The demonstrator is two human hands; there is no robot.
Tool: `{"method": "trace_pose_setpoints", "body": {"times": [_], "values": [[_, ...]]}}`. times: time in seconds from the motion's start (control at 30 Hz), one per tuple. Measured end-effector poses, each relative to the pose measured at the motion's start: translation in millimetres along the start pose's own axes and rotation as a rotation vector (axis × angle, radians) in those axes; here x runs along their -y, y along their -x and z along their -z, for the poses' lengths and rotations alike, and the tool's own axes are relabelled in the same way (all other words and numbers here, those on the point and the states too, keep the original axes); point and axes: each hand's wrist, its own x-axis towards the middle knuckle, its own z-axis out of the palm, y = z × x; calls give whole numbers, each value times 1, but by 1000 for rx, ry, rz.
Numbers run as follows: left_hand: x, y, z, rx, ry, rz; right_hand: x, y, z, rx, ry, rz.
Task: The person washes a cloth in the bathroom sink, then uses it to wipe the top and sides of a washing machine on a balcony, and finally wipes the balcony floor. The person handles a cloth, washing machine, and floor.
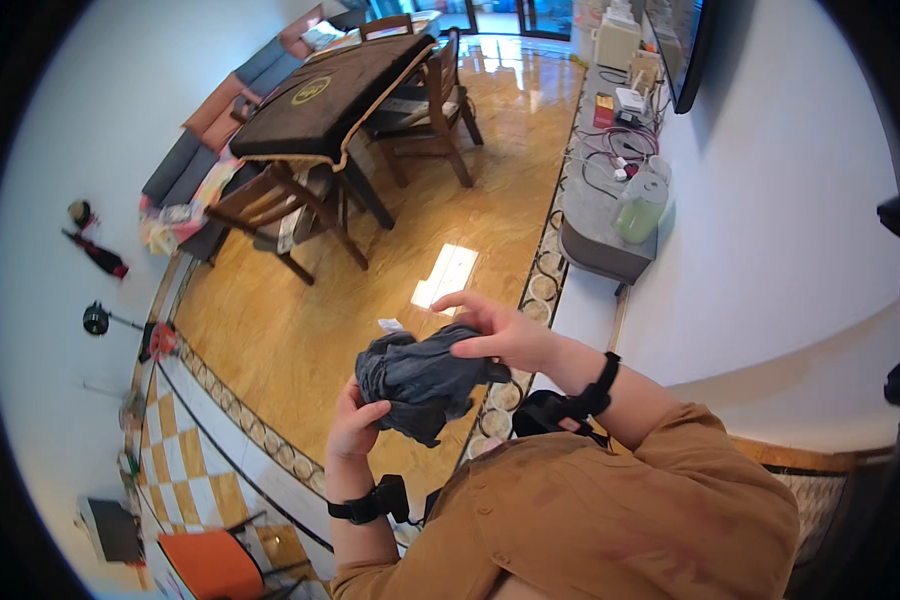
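A crumpled dark grey cloth (420, 375), perhaps a garment, hangs bunched in the air between my hands. A small white tag (390, 325) sticks out at its far edge. My left hand (356, 420) grips the cloth's near left side, thumb on top and the other fingers mostly hidden under it. At the far right end, my right hand (502, 334) pinches the cloth with the thumb on top, while the index finger is lifted away. Each wrist wears a black strap, and the left one carries a small black box (392, 498).
Ahead stands a table (322, 97) under a brown cloth, with wooden chairs (431, 112) around it and a sofa (210, 127) behind. On the right, a low grey cabinet (596, 202) bears a green pitcher (642, 208) and tangled cables (622, 142). An orange chair (210, 566) is lower left.
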Motion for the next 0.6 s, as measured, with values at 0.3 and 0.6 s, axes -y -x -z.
{"method": "trace_pose_setpoints", "body": {"times": [0.3,0.6], "values": [[-21,-304,2,-52,-125,-11,88,-88,191,-575,131,75],[-74,-527,23,-33,-530,-111,222,-201,331,-779,44,487]]}}
